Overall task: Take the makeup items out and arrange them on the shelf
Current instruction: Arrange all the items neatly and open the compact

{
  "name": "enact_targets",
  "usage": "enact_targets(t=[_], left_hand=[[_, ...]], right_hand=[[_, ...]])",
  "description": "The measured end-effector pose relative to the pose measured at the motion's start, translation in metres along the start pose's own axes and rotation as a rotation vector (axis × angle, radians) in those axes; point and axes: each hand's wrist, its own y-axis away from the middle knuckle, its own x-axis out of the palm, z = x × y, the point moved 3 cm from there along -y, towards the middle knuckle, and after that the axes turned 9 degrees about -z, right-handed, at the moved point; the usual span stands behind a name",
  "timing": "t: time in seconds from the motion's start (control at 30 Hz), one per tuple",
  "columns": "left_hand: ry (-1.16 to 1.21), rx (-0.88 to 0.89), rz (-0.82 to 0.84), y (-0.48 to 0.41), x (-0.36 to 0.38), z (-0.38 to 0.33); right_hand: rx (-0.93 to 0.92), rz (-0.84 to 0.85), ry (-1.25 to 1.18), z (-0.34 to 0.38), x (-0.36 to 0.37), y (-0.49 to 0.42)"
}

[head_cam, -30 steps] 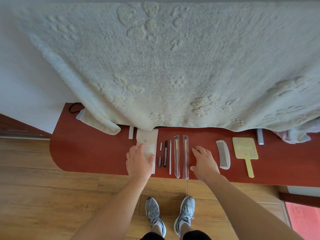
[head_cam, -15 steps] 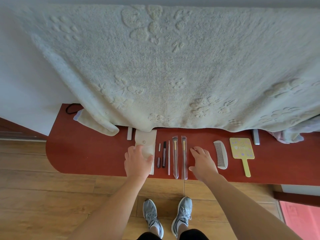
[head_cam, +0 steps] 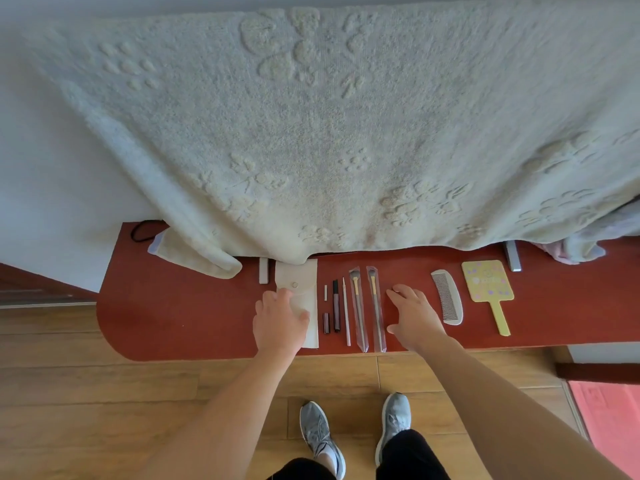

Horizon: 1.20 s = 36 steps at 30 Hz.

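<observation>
Brushes [head_cam: 358,303] lie mid-frame between your hands: left hand [head_cam: 280,320] rests loose on the pouch [head_cam: 298,276], right hand [head_cam: 414,315] spreads open, empty.

On the red-brown shelf with a rounded end [head_cam: 173,306] the items lie flat in a row, side by side: a cream fabric pouch with a snap button [head_cam: 300,276], a short white stick [head_cam: 326,292] above a short maroon tube [head_cam: 326,323], a long dark pencil [head_cam: 336,304], a thin white stick [head_cam: 346,311], two brushes in clear sleeves [head_cam: 357,313], a white comb [head_cam: 448,301] and a yellow hand mirror [head_cam: 488,282].
</observation>
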Motion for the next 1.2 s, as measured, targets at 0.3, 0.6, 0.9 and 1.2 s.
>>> enact_targets(t=[0.3, 0.6, 0.9, 1.2], left_hand=[[-0.046, -0.058, 0.054, -0.005, -0.007, -0.01], [0.027, -0.027, -0.063, 0.014, -0.017, -0.055], [0.146, 0.133, -0.048, 0.045, 0.001, -0.13], [0.211, 0.244, 0.128, 0.08, 0.038, -0.211]], right_hand=[[-0.047, -0.007, -0.005, 0.002, -0.005, -0.001], [-0.088, -0.054, -0.137, -0.013, -0.038, -0.001], [0.018, -0.126, -0.155, -0.081, -0.068, 0.014], [0.165, -0.143, -0.143, -0.161, -0.081, 0.03]])
